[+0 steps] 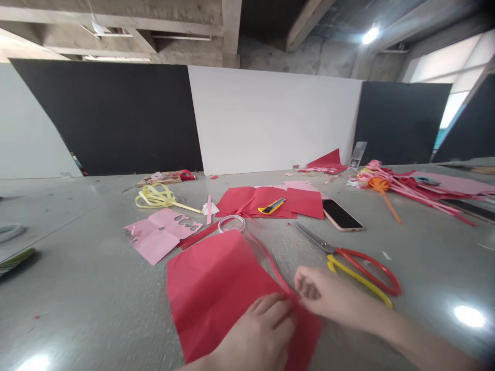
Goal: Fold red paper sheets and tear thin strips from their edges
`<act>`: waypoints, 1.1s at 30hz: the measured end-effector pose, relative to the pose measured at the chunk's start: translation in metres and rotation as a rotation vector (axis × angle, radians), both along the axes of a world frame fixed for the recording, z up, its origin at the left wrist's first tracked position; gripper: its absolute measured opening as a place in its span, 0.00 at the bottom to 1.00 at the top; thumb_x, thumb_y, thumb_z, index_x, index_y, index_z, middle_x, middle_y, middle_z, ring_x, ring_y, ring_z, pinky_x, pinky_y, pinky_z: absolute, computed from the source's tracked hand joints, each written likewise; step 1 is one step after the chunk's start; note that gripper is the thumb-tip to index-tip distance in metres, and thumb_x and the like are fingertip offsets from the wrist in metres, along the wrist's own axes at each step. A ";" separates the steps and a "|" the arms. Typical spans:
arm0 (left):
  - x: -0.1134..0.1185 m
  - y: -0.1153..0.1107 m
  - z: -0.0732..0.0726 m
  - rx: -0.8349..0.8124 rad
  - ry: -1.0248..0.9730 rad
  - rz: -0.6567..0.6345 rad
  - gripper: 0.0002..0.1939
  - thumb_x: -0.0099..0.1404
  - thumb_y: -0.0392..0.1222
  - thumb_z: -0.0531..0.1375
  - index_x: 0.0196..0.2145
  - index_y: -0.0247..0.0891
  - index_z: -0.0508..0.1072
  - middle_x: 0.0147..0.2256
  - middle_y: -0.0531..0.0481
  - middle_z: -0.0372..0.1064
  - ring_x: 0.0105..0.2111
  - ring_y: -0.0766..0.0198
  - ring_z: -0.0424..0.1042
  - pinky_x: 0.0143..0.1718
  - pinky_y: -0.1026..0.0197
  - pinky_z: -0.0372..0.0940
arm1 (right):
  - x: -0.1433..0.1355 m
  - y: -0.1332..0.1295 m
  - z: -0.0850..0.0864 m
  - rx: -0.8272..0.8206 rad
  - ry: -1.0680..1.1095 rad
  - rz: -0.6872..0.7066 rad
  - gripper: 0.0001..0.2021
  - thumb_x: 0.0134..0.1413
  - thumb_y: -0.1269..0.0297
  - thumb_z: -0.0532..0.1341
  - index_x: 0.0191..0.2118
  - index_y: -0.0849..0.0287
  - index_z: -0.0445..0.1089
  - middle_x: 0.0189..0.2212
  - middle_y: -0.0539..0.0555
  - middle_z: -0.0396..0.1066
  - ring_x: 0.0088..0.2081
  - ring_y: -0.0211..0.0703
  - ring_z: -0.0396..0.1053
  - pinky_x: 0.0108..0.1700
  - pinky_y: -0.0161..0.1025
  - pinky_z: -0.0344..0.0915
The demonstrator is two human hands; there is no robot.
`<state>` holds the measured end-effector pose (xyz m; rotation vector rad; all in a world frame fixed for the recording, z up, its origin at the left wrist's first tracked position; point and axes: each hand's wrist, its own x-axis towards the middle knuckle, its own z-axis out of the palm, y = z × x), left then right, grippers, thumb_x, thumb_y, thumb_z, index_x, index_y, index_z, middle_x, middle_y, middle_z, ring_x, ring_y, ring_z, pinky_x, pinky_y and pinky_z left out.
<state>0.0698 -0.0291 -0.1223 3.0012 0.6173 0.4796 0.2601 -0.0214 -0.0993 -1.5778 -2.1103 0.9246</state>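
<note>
A creased sheet of red paper (209, 288) lies in front of me. My left hand (259, 330) is on its lower right part, with bent fingers gripping the paper near the edge. Just right of that edge is my right hand (320, 293), its fingers curled closed at the near end of a narrow red paper strip (270, 257). The strip runs along the sheet's right side and curves away toward the back. Slight blur hides the exact fingertip contact. Beyond my right hand lie open scissors (332, 250) with one red and one yellow handle.
Behind the sheet are a roll of clear tape (231, 223), red papers (307, 202), a yellow utility knife (271, 206) and a phone (342, 214). To the left lie cut pink paper (157, 234) and yellow ribbon (154, 196). Pink and red strips (410, 190) are piled at right.
</note>
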 end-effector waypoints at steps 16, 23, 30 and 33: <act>-0.001 0.000 -0.002 0.000 0.032 0.009 0.15 0.57 0.30 0.51 0.43 0.32 0.66 0.46 0.45 0.63 0.49 0.57 0.59 0.51 0.59 0.56 | -0.003 0.000 0.002 0.000 -0.033 -0.022 0.08 0.39 0.78 0.51 0.26 0.58 0.58 0.22 0.46 0.64 0.26 0.34 0.64 0.27 0.29 0.57; -0.002 0.001 -0.001 -0.001 0.065 0.000 0.18 0.60 0.32 0.51 0.49 0.38 0.62 0.49 0.51 0.62 0.50 0.58 0.58 0.51 0.58 0.57 | 0.004 -0.001 0.001 -0.066 -0.032 -0.010 0.08 0.38 0.77 0.52 0.28 0.58 0.60 0.22 0.47 0.65 0.26 0.35 0.65 0.26 0.29 0.58; -0.002 0.001 -0.001 0.020 0.084 -0.030 0.17 0.62 0.33 0.50 0.50 0.37 0.61 0.50 0.50 0.61 0.51 0.57 0.57 0.51 0.55 0.56 | 0.003 0.001 0.000 -0.037 -0.039 0.013 0.09 0.38 0.78 0.51 0.27 0.58 0.59 0.22 0.46 0.64 0.26 0.34 0.63 0.25 0.28 0.56; -0.001 0.001 -0.001 0.025 0.093 -0.027 0.17 0.62 0.34 0.50 0.50 0.36 0.61 0.51 0.50 0.60 0.51 0.57 0.57 0.52 0.55 0.55 | 0.003 0.002 0.001 -0.038 -0.024 0.030 0.10 0.37 0.79 0.50 0.27 0.58 0.59 0.21 0.46 0.63 0.25 0.33 0.63 0.25 0.28 0.56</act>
